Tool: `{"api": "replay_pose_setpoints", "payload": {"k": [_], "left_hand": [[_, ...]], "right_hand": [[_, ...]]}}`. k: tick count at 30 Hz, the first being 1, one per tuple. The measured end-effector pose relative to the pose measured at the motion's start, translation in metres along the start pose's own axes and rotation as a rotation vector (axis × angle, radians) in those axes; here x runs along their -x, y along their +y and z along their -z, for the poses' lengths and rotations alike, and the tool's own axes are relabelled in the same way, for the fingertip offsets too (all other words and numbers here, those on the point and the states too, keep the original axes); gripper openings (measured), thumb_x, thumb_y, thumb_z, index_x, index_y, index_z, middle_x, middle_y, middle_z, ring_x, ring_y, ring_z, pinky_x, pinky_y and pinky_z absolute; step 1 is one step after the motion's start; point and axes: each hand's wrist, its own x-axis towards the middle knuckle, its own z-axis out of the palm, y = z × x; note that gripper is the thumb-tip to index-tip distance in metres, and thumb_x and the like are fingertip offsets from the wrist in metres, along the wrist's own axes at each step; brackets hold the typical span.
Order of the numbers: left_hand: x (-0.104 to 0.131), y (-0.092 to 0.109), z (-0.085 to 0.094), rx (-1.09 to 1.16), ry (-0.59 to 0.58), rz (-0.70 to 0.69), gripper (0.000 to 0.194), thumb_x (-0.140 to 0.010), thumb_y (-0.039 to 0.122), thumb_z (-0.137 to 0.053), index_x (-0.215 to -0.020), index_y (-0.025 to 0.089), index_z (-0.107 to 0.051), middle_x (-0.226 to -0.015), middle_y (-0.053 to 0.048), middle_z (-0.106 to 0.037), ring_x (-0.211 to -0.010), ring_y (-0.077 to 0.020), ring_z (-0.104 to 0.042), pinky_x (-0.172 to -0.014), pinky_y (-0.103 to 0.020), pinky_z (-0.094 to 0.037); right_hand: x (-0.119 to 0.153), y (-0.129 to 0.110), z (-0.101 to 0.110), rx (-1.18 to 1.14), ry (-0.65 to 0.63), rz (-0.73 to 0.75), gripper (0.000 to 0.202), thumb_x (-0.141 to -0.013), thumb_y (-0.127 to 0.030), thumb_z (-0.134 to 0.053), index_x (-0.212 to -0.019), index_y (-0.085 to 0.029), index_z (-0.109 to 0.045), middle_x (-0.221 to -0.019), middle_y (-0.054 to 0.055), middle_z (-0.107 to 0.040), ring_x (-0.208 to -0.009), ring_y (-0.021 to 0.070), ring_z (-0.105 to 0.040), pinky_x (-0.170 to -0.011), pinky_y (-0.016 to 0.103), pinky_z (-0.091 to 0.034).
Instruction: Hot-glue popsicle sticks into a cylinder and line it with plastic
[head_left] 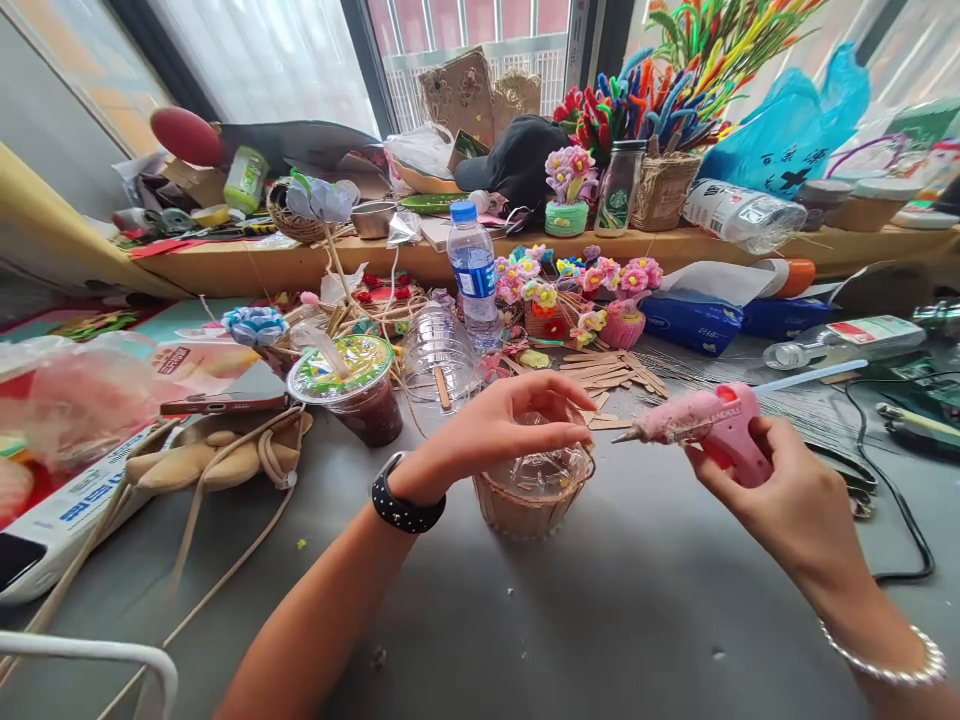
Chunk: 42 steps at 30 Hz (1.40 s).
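My right hand [787, 490] grips a pink hot glue gun [712, 425] by its handle, with the nozzle pointing left. A pale glue stick [814, 378] pokes out of the gun's back. My left hand [525, 425] arches over a clear plastic bowl [536, 495], its thumb and fingers apart near the far right rim. Flat brown wooden sticks line the bowl's side. Whether the fingertips touch the bowl I cannot tell. Past the bowl lie loose wooden sticks [615, 370]. The glue nozzle is apart from the bowl, to its right.
Left of my hand stands a lidded drink cup [356, 390]. Behind are a water bottle [472, 280], a clear plastic bottle [439, 350] on its side and pipe-cleaner flowers [540, 290]. A black cord [892, 490] curves at the right. A phone [232, 395] lies left.
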Motion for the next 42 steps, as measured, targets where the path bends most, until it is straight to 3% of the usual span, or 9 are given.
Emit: {"api": "replay_pose_setpoints", "payload": {"k": [5,8,15,23,42], "left_hand": [[0.0,0.001,0.001,0.052,0.024,0.025,0.022,-0.074,0.025,-0.061,-0.093,0.016,-0.054,-0.079,-0.001,-0.059,-0.077,-0.0111,-0.056,-0.071,-0.023,-0.043],[0.0,0.001,0.001,0.073,0.024,0.037,0.021,-0.074,0.023,-0.061,-0.092,0.016,-0.054,-0.078,-0.001,-0.059,-0.077,-0.0112,-0.056,-0.072,-0.024,-0.043],[0.001,0.001,0.003,0.102,0.004,0.034,0.02,-0.074,0.019,-0.06,-0.093,0.016,-0.054,-0.079,-0.001,-0.06,-0.077,-0.0108,-0.055,-0.074,-0.024,-0.041],[0.0,0.001,0.003,0.13,0.016,0.049,0.017,-0.075,0.023,-0.059,-0.09,0.016,-0.054,-0.08,0.0,-0.058,-0.072,-0.0088,-0.053,-0.069,-0.022,-0.041],[0.0,0.001,0.002,0.196,0.022,0.032,0.012,-0.077,0.021,-0.056,-0.088,0.015,-0.056,-0.072,0.002,-0.056,-0.068,-0.0068,-0.053,-0.067,-0.019,-0.041]], "right_hand": [[0.014,-0.012,-0.005,0.024,0.159,0.277,0.025,-0.068,-0.04,-0.053,-0.065,-0.021,-0.037,-0.054,-0.003,-0.039,-0.047,0.0104,-0.037,-0.048,0.025,-0.031],[0.018,-0.012,-0.004,0.036,0.261,0.302,0.026,-0.069,-0.038,-0.054,-0.062,-0.021,-0.036,-0.052,-0.003,-0.037,-0.045,0.0094,-0.035,-0.046,0.025,-0.028],[0.02,-0.012,-0.006,0.084,0.328,0.376,0.025,-0.069,-0.038,-0.054,-0.063,-0.02,-0.038,-0.05,-0.004,-0.036,-0.043,0.0088,-0.034,-0.043,0.024,-0.027],[0.024,-0.012,-0.008,0.12,0.299,0.322,0.023,-0.07,-0.038,-0.051,-0.061,-0.021,-0.039,-0.049,-0.002,-0.038,-0.042,0.01,-0.036,-0.042,0.025,-0.027],[0.025,-0.009,-0.007,0.15,0.338,0.446,0.022,-0.072,-0.029,-0.053,-0.061,-0.021,-0.035,-0.049,-0.003,-0.037,-0.043,0.0092,-0.035,-0.042,0.024,-0.028]]}}
